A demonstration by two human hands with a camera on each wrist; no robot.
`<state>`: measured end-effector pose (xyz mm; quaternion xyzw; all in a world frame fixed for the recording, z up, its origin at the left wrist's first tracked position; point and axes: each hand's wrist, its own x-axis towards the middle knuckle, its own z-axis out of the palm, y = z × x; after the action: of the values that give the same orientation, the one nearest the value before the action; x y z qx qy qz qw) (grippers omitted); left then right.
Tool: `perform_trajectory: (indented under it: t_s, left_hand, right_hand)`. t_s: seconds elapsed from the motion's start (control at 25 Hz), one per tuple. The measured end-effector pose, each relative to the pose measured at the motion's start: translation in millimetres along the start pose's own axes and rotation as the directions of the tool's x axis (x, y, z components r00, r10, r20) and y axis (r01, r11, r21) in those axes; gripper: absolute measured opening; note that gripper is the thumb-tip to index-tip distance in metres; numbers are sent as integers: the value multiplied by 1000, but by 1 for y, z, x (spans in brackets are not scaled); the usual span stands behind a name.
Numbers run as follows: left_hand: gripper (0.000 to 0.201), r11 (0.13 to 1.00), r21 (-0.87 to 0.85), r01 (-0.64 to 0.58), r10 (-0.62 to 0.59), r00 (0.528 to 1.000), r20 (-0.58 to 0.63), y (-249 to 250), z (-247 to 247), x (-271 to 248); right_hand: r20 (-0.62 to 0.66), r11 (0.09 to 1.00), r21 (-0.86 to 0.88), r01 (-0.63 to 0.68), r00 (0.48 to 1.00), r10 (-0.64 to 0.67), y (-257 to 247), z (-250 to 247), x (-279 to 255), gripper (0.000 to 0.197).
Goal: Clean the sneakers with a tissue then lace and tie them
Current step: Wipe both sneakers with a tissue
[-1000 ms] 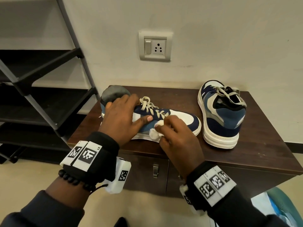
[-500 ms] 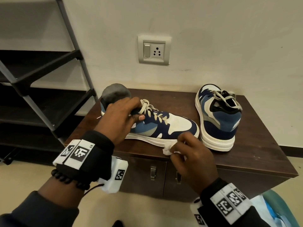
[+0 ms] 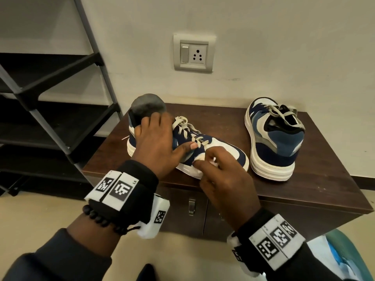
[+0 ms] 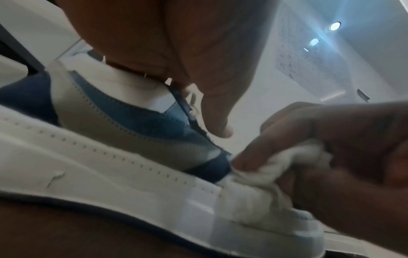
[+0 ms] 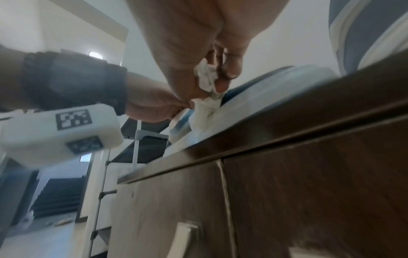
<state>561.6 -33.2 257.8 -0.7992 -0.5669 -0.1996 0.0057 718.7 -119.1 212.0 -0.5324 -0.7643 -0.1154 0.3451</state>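
Note:
A navy, blue and white sneaker (image 3: 225,147) lies along the dark wooden cabinet top (image 3: 316,179), toe to the right, with cream laces (image 3: 188,130) threaded. My left hand (image 3: 158,142) grips it over the collar, thumb pressed on the near side. My right hand (image 3: 221,173) pinches a crumpled white tissue (image 3: 199,158) against the near side close to the toe. The left wrist view shows the tissue (image 4: 276,167) on the white midsole (image 4: 110,183). The right wrist view shows the tissue (image 5: 205,78) bunched in the fingers. The second sneaker (image 3: 274,142) stands to the right, heel toward me, laces loose.
A grey ball-like object (image 3: 148,106) sits behind the held sneaker's heel. A black and grey shelf rack (image 3: 60,110) stands left of the cabinet. A wall socket (image 3: 193,53) is above. The cabinet front has a handle (image 3: 191,206). A teal item (image 3: 345,254) lies on the floor at lower right.
My right hand dropped with the tissue to the sole edge at the cabinet front, then came back up to the sneaker's side near the toe. The left hand kept holding the collar.

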Motion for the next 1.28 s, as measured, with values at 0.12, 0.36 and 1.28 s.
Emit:
perform_trajectory:
  t_s: [0.12,0.36,1.28]
  left_hand:
    - [55,997,-79,9,-16,996,-92,2,8,3]
    - [47,992,-129,-15,4,996,-84,-1,8,6]
    - [39,987,-160,-29,17,997,-77,-5,10,11]
  right_hand:
    - [117,995,-68,76,991,-68,0,7,-17,13]
    - [-44,1000,11,16,999,-15,5,-3,-10,21]
    - [13,999,52,-6,1000,5,14,-5,-36,14]
